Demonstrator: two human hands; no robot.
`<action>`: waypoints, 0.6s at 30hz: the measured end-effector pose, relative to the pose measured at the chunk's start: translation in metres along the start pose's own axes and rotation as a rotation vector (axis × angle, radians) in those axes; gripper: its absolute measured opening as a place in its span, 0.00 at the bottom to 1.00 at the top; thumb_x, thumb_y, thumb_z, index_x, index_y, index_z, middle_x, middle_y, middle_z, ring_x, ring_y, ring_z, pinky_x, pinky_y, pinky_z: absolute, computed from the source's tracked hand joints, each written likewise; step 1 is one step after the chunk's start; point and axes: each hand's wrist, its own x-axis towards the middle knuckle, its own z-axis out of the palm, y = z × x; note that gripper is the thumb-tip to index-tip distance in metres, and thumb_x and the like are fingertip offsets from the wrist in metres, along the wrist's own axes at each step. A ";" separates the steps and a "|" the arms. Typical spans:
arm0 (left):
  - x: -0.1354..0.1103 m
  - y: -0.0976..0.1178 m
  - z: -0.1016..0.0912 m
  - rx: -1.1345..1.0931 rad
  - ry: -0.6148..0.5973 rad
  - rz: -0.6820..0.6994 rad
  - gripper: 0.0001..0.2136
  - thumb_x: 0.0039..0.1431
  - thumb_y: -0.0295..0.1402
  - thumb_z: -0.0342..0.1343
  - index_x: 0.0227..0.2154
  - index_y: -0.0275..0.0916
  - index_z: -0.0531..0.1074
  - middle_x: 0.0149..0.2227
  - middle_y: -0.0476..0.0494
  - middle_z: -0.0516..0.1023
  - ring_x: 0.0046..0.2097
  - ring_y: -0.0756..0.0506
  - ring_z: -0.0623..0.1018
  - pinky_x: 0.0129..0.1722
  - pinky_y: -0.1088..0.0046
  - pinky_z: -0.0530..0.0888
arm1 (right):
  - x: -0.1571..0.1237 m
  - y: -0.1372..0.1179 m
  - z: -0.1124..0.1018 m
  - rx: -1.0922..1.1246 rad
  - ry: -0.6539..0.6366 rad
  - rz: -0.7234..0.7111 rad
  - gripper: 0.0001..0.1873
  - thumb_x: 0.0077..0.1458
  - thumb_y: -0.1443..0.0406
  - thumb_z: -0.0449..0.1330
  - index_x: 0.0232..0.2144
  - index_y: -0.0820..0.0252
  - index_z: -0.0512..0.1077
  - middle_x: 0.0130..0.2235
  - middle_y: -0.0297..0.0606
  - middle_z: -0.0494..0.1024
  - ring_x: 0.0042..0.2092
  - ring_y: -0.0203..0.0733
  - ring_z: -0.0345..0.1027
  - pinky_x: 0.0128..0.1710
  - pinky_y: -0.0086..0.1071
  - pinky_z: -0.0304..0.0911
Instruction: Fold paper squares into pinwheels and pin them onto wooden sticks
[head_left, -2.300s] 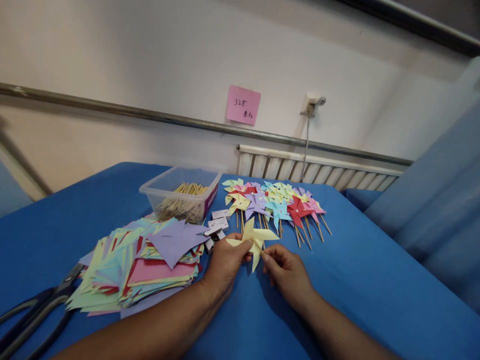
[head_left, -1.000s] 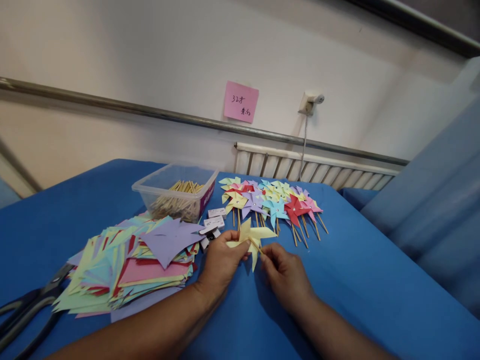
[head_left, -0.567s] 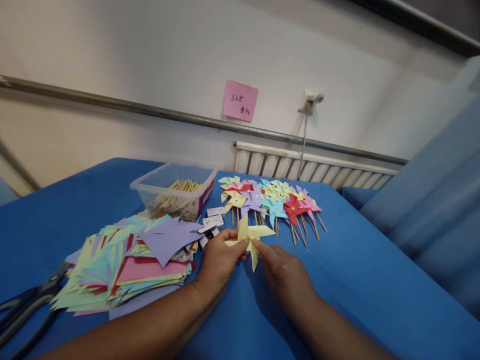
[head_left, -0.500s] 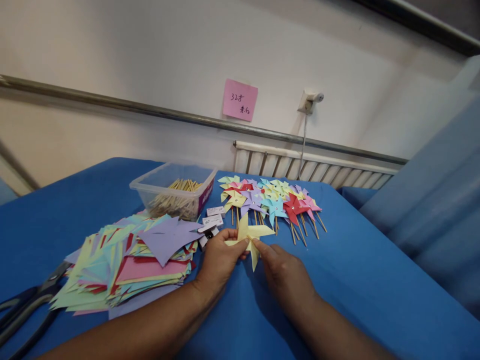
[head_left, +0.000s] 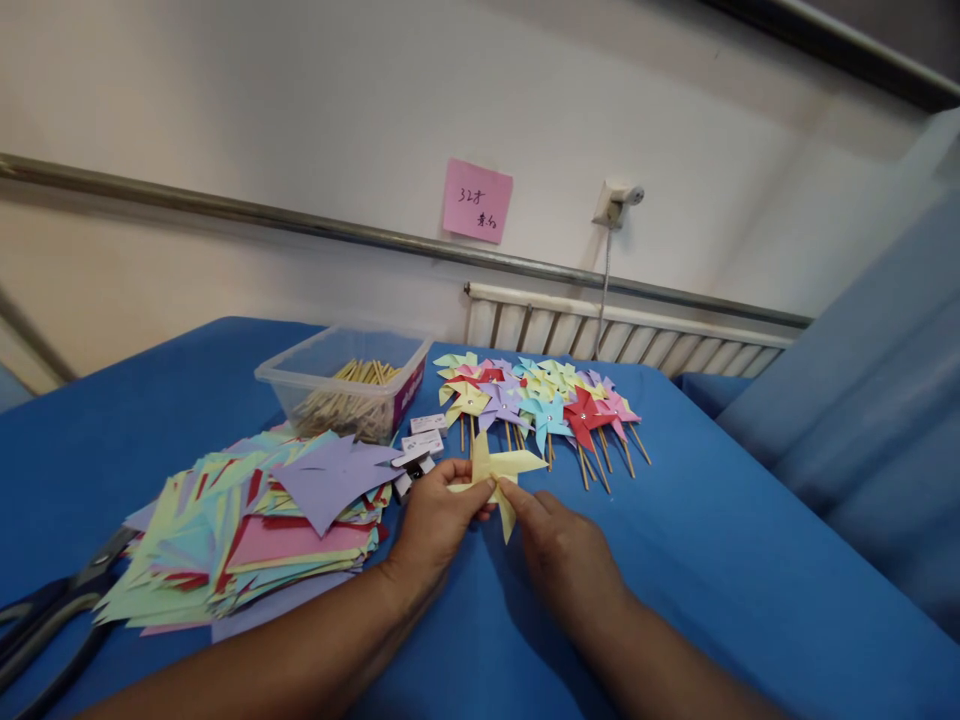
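A pale yellow paper pinwheel point(head_left: 517, 462) is held up between my two hands over the blue table. My left hand point(head_left: 435, 515) pinches it from the left, thumb near its centre and fingers behind. From the right, my right hand point(head_left: 559, 540) presses its index finger at the folded centre; its other fingers are curled and partly hidden. No stick shows on this pinwheel. Just behind my left hand lie small white boxes point(head_left: 424, 443), one with something dark in it. Left of my forearm is a pile of cut coloured paper point(head_left: 262, 540), a purple sheet point(head_left: 337, 475) on top.
Finished pinwheels point(head_left: 547, 410) on sticks lie beyond my hands. A clear plastic box point(head_left: 274, 375) holds many short wooden sticks point(head_left: 349, 405). Dark-handled scissors point(head_left: 71, 595) rest at the left edge. A wall, radiator point(head_left: 517, 325) and blue curtain point(head_left: 862, 420) bound the table.
The view has shifted very slightly. Both hands stay on the yellow pinwheel, with the right index finger a little nearer its centre.
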 end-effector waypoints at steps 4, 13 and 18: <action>0.002 -0.002 0.000 0.014 -0.016 -0.011 0.10 0.40 0.31 0.64 0.27 0.36 0.72 0.21 0.52 0.75 0.19 0.54 0.71 0.20 0.80 0.67 | 0.001 -0.001 -0.006 -0.057 -0.037 -0.007 0.28 0.56 0.74 0.48 0.58 0.53 0.60 0.39 0.41 0.76 0.34 0.40 0.71 0.31 0.29 0.64; 0.000 0.001 0.002 0.038 -0.006 0.018 0.10 0.40 0.31 0.64 0.27 0.36 0.71 0.22 0.53 0.76 0.20 0.54 0.71 0.21 0.79 0.68 | 0.001 0.001 -0.002 -0.107 -0.051 -0.019 0.30 0.55 0.75 0.48 0.59 0.54 0.58 0.40 0.40 0.75 0.33 0.41 0.72 0.30 0.31 0.65; 0.000 0.002 0.002 0.020 -0.006 0.009 0.11 0.39 0.31 0.64 0.28 0.36 0.71 0.22 0.53 0.76 0.20 0.54 0.70 0.20 0.79 0.67 | -0.001 -0.002 -0.003 -0.146 -0.038 -0.021 0.31 0.55 0.75 0.48 0.60 0.52 0.58 0.39 0.39 0.76 0.31 0.41 0.71 0.28 0.30 0.64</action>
